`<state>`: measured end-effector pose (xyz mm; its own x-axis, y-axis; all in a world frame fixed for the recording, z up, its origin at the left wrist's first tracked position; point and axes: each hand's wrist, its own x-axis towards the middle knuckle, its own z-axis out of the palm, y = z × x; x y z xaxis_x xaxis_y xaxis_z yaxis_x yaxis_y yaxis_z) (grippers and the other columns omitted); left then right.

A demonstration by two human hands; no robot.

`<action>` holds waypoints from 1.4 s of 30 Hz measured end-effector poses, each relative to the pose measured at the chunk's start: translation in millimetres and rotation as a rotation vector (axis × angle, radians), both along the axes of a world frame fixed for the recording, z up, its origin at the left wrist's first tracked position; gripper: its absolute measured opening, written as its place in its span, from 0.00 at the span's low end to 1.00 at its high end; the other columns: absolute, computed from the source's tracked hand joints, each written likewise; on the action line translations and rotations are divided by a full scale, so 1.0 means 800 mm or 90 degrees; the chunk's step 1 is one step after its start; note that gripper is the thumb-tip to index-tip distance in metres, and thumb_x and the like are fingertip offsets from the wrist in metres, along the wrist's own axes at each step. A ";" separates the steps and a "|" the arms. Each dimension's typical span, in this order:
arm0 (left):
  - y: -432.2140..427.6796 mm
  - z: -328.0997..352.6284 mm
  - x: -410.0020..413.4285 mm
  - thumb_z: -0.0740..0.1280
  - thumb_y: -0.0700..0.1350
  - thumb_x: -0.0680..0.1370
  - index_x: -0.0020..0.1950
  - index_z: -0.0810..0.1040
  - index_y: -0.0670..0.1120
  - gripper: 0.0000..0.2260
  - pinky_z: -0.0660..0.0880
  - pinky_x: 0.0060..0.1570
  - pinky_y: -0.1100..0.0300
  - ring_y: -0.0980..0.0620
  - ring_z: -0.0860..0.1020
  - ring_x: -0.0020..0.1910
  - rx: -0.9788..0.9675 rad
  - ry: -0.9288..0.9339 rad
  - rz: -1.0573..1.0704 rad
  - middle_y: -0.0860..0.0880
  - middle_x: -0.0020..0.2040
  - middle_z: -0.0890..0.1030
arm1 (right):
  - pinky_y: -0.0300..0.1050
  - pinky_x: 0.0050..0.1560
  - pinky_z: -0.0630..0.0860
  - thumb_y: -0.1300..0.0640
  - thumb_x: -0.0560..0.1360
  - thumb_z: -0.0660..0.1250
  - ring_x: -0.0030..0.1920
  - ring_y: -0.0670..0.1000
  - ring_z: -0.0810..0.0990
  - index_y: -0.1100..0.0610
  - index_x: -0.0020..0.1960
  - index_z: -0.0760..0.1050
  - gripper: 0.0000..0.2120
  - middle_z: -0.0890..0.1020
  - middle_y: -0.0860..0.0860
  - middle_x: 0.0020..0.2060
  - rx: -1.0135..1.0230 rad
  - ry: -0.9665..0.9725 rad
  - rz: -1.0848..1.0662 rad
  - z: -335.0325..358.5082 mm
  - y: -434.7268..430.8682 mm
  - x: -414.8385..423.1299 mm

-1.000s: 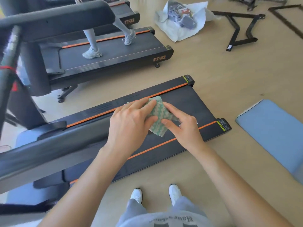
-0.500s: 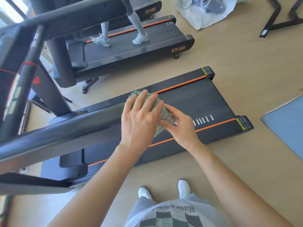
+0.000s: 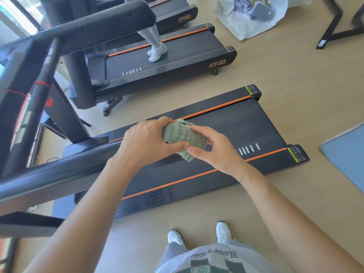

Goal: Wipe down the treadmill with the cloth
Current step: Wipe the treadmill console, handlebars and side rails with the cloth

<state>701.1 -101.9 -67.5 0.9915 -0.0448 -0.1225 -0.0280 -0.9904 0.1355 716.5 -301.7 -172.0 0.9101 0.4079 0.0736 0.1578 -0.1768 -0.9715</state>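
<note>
A black treadmill (image 3: pixel 246 125) with orange side stripes lies across the floor in front of me. Its dark handrail (image 3: pixel 59 174) runs diagonally at the left. A green and white patterned cloth (image 3: pixel 182 135) is bunched up in the air above the belt. My left hand (image 3: pixel 145 142) grips its left side, thumb underneath. My right hand (image 3: pixel 214 148) pinches its right edge between thumb and fingers. The cloth does not touch the belt or the rail.
A second treadmill (image 3: pixel 187 48) stands behind, with another person's legs and white shoes (image 3: pixel 157 52) on its belt. A blue mat (image 3: pixel 348 154) lies at the right. White wrapping with grey items (image 3: pixel 254 14) and black frame parts (image 3: pixel 334 26) lie at the back. My white shoes (image 3: pixel 199 234) stand near the treadmill.
Both hands have gathered the cloth from flat into a bunch between them. The view has shifted so the treadmill's rear end sits further right.
</note>
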 end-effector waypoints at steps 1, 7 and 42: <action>0.002 0.003 0.005 0.65 0.77 0.66 0.61 0.75 0.61 0.30 0.71 0.46 0.54 0.49 0.77 0.49 0.003 0.038 0.009 0.59 0.45 0.79 | 0.44 0.66 0.75 0.45 0.74 0.75 0.65 0.44 0.78 0.50 0.71 0.74 0.28 0.80 0.42 0.64 -0.008 0.020 0.026 0.003 -0.002 0.006; -0.003 -0.008 0.012 0.59 0.77 0.64 0.67 0.74 0.62 0.36 0.75 0.51 0.51 0.50 0.78 0.55 0.011 -0.010 -0.104 0.57 0.54 0.80 | 0.44 0.64 0.78 0.50 0.71 0.80 0.61 0.42 0.81 0.51 0.70 0.76 0.30 0.83 0.44 0.61 -0.009 0.077 0.001 -0.011 -0.005 0.011; -0.017 -0.148 -0.120 0.76 0.45 0.75 0.43 0.84 0.47 0.03 0.73 0.36 0.62 0.55 0.77 0.35 -0.386 -0.469 0.289 0.57 0.38 0.82 | 0.49 0.51 0.81 0.72 0.73 0.72 0.47 0.59 0.81 0.64 0.53 0.84 0.10 0.80 0.59 0.52 -0.092 -0.486 -0.249 -0.051 0.032 -0.060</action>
